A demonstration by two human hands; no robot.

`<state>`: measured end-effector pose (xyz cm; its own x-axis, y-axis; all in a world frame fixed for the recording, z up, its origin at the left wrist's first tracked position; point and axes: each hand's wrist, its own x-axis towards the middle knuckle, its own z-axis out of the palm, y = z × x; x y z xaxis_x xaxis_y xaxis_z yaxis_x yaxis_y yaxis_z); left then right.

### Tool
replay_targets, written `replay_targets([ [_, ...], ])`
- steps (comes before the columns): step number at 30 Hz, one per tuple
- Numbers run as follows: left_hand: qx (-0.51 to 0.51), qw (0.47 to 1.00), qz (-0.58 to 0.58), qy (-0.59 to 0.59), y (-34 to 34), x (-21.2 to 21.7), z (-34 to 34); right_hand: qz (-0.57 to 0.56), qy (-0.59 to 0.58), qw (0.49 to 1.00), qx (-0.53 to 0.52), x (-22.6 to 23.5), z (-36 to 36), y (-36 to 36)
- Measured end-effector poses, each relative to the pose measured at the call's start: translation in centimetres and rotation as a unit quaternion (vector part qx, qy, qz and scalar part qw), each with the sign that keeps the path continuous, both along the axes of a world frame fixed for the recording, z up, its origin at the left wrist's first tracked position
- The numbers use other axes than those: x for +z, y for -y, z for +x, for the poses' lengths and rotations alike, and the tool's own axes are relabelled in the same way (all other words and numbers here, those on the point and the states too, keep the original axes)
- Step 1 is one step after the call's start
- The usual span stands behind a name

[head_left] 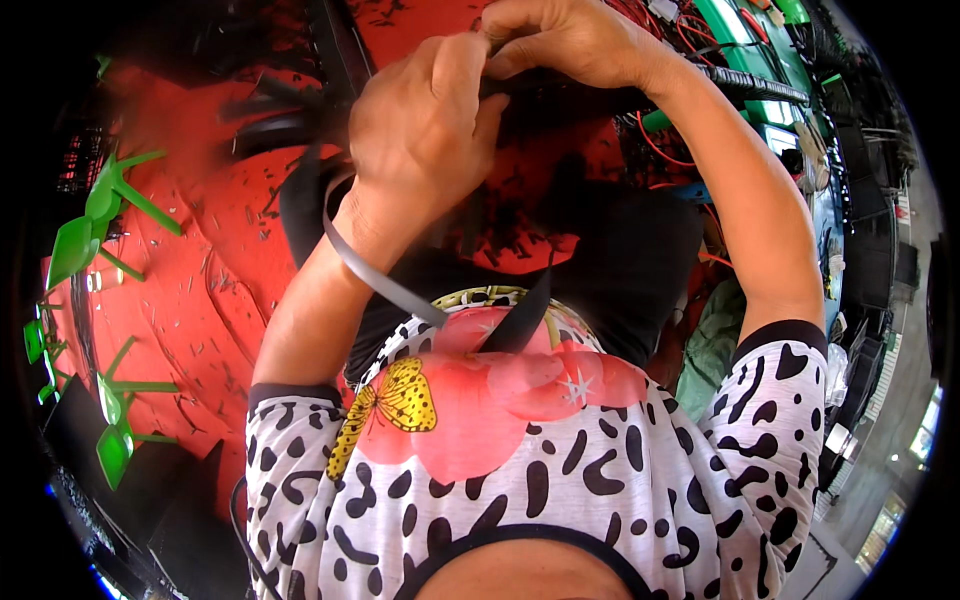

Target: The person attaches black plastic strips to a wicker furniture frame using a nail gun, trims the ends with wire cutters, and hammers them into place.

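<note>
spotted shirt (545, 485) nearest, lower centre. grey strip (372, 275) left of centre, curving across left forearm to shirt. left hand (415, 125) and right hand (575, 45) meet upper centre, fingers curled in; grip hidden, cannot tell.

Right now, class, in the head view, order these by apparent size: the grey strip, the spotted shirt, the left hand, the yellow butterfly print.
1. Spotted shirt
2. Left hand
3. Yellow butterfly print and grey strip, unranked: the strip is long but much narrower, so their order is unsure.
</note>
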<state>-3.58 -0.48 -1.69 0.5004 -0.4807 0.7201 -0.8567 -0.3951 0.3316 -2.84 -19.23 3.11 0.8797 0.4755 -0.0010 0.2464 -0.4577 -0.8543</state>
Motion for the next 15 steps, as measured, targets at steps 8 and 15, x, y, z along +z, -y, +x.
replay_targets([
  [8, 0.124, 0.964, 0.201, 0.125, -0.2, 2.2, -0.5, -0.136, 0.044, 0.986, 0.090, 0.9, 2.6, 0.0],
  [15, -0.028, 0.999, 0.030, 0.033, -0.6, 1.6, 0.3, 0.025, -0.217, 0.976, -0.022, -0.6, 2.4, 0.3],
])
